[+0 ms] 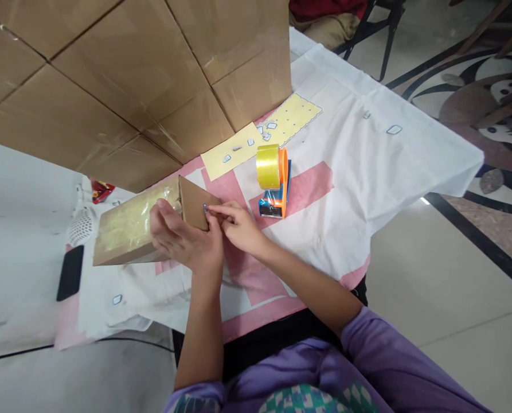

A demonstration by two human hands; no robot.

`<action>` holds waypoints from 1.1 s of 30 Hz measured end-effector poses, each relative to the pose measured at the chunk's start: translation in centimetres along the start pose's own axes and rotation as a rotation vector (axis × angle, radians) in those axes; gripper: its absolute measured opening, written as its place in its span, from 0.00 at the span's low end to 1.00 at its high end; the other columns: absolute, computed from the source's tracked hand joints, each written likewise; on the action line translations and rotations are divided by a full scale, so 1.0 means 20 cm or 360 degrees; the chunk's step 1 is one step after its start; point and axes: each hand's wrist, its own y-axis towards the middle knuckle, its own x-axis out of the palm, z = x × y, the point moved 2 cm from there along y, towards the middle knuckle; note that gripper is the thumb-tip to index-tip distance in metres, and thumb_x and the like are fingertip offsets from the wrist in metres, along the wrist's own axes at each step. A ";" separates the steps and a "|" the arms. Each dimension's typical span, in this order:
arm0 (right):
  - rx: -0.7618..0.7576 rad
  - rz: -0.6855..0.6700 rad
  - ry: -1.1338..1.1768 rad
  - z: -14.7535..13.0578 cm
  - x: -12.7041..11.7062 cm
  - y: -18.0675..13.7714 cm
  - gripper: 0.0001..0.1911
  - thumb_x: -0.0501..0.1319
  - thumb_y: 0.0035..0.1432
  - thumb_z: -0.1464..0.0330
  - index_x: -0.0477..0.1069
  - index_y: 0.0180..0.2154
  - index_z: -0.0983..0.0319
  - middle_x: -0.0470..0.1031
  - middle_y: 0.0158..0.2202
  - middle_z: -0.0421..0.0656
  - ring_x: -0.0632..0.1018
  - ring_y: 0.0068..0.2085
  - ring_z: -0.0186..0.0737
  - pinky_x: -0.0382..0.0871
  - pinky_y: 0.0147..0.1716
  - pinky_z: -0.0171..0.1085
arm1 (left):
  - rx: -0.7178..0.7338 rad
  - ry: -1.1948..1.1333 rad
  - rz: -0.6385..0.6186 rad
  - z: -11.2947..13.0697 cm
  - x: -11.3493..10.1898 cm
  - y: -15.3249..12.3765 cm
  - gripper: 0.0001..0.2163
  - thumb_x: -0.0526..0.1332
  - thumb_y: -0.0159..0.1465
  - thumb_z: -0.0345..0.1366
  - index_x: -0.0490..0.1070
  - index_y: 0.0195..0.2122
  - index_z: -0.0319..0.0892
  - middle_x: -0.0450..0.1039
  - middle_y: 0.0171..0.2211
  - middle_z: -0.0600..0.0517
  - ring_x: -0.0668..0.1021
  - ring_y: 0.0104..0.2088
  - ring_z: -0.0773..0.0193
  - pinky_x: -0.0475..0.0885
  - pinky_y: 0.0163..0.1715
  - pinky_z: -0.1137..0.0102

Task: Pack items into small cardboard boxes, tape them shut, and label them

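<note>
The small cardboard box point(141, 229) lies on its side on the cloth-covered table point(367, 166), its long face covered in yellowish tape, its end panel turned toward the person. The left hand point(182, 238) wraps around that end, fingers curled over the top edge, steadying it. The right hand point(238, 226) has its thumb and forefinger closed together on a small blue-edged sticker point(204, 209), pressing it against the end panel.

The sticker could go on crooked or creased if the fingers lift unevenly, since it is tiny and the pinch covers most of it. The box could also slide or tip on the loose cloth should the left hand ease off while the right pushes, because it rests on a narrow side.

Just beyond the right hand stands a tape dispenser point(275, 183) with an orange frame and a yellow roll, near enough that a sideways sweep of the wrist might knock it. Behind it lie two yellow backing sheets point(260, 137) with a few stickers left on them, and stray stickers dot the cloth. A wall of large cardboard cartons point(131, 74) stands close behind the box, leaving little room to push it forward. A black phone point(70, 273) lies at the table's left edge, well apart from the hands
</note>
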 end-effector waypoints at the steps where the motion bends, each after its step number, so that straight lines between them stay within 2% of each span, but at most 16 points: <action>1: 0.0001 0.0010 -0.0013 0.00 0.00 0.00 0.23 0.58 0.63 0.80 0.79 0.53 0.55 0.70 0.49 0.44 0.77 0.48 0.36 0.72 0.56 0.40 | 0.0017 -0.0002 0.0014 0.00 0.00 0.00 0.43 0.65 0.63 0.44 0.43 0.73 0.38 0.55 0.67 0.30 0.62 0.66 0.37 0.58 0.62 0.42; 4: -0.0025 0.0032 -0.0071 0.02 0.02 -0.01 0.21 0.59 0.65 0.76 0.78 0.55 0.54 0.69 0.50 0.44 0.76 0.51 0.36 0.70 0.59 0.39 | 0.0006 -0.0022 0.0032 0.00 0.00 0.00 0.43 0.64 0.63 0.43 0.41 0.73 0.38 0.55 0.67 0.30 0.62 0.66 0.37 0.59 0.61 0.41; 6: -0.0052 0.0010 -0.0105 0.02 0.03 -0.01 0.20 0.59 0.67 0.74 0.77 0.56 0.54 0.69 0.49 0.44 0.75 0.52 0.37 0.69 0.61 0.40 | -0.0053 -0.0062 -0.0026 0.00 0.01 0.00 0.41 0.62 0.65 0.44 0.42 0.73 0.37 0.53 0.68 0.29 0.61 0.67 0.35 0.57 0.61 0.39; 10: -0.0014 -0.0053 -0.0155 0.01 0.05 -0.02 0.20 0.58 0.68 0.72 0.75 0.59 0.56 0.68 0.49 0.45 0.75 0.53 0.38 0.65 0.65 0.44 | -0.0137 -0.0083 -0.0128 0.00 0.03 0.01 0.36 0.61 0.65 0.44 0.51 0.71 0.33 0.54 0.68 0.27 0.58 0.69 0.32 0.52 0.63 0.35; 13: 0.0004 0.0018 -0.0168 0.00 0.04 -0.03 0.25 0.57 0.66 0.75 0.72 0.62 0.55 0.67 0.51 0.46 0.74 0.56 0.39 0.65 0.65 0.43 | -0.0099 -0.0004 -0.0044 0.00 0.03 0.01 0.36 0.63 0.63 0.43 0.55 0.68 0.32 0.58 0.66 0.26 0.62 0.67 0.33 0.57 0.61 0.37; 16: -0.0051 0.0093 -0.0194 -0.02 0.03 -0.03 0.31 0.54 0.63 0.79 0.69 0.64 0.52 0.66 0.52 0.45 0.74 0.55 0.38 0.69 0.62 0.41 | -0.0059 0.0029 0.0029 0.00 0.03 0.01 0.37 0.64 0.62 0.42 0.55 0.69 0.34 0.60 0.66 0.28 0.64 0.66 0.36 0.58 0.62 0.40; 20: -0.0054 0.0053 -0.0203 -0.01 0.02 -0.03 0.22 0.58 0.66 0.73 0.75 0.59 0.55 0.67 0.50 0.46 0.75 0.54 0.40 0.68 0.62 0.42 | -0.0092 -0.0021 0.0003 -0.01 0.03 0.01 0.36 0.63 0.62 0.42 0.55 0.69 0.36 0.59 0.67 0.29 0.62 0.67 0.37 0.55 0.63 0.40; 22: -0.0053 -0.0024 -0.0204 0.00 0.02 -0.03 0.19 0.59 0.67 0.70 0.76 0.58 0.55 0.68 0.49 0.46 0.76 0.53 0.41 0.68 0.62 0.44 | -0.0060 -0.0038 -0.0054 -0.02 0.02 0.01 0.36 0.63 0.62 0.42 0.55 0.69 0.35 0.58 0.67 0.28 0.62 0.68 0.36 0.55 0.63 0.39; 25: -0.0046 -0.0095 -0.0227 0.02 0.02 -0.03 0.21 0.59 0.67 0.70 0.75 0.59 0.54 0.68 0.50 0.46 0.75 0.54 0.41 0.66 0.64 0.45 | -0.0025 -0.0052 -0.0159 -0.03 0.01 0.01 0.35 0.63 0.62 0.43 0.57 0.68 0.34 0.57 0.67 0.27 0.62 0.67 0.34 0.54 0.62 0.39; 28: -0.0033 -0.0057 -0.0248 0.02 0.02 -0.03 0.23 0.58 0.65 0.74 0.76 0.58 0.55 0.68 0.50 0.47 0.75 0.54 0.41 0.67 0.63 0.45 | 0.0023 -0.0044 -0.0201 -0.06 0.00 0.00 0.36 0.63 0.62 0.44 0.56 0.69 0.34 0.58 0.67 0.26 0.64 0.65 0.33 0.57 0.61 0.39; 33: -0.0054 0.0083 -0.0263 -0.01 0.01 -0.03 0.33 0.53 0.59 0.82 0.72 0.62 0.55 0.67 0.54 0.47 0.74 0.55 0.39 0.70 0.59 0.41 | 0.0319 -0.0085 -0.0125 -0.10 -0.06 -0.01 0.40 0.65 0.62 0.45 0.51 0.71 0.36 0.61 0.66 0.29 0.68 0.64 0.38 0.61 0.62 0.48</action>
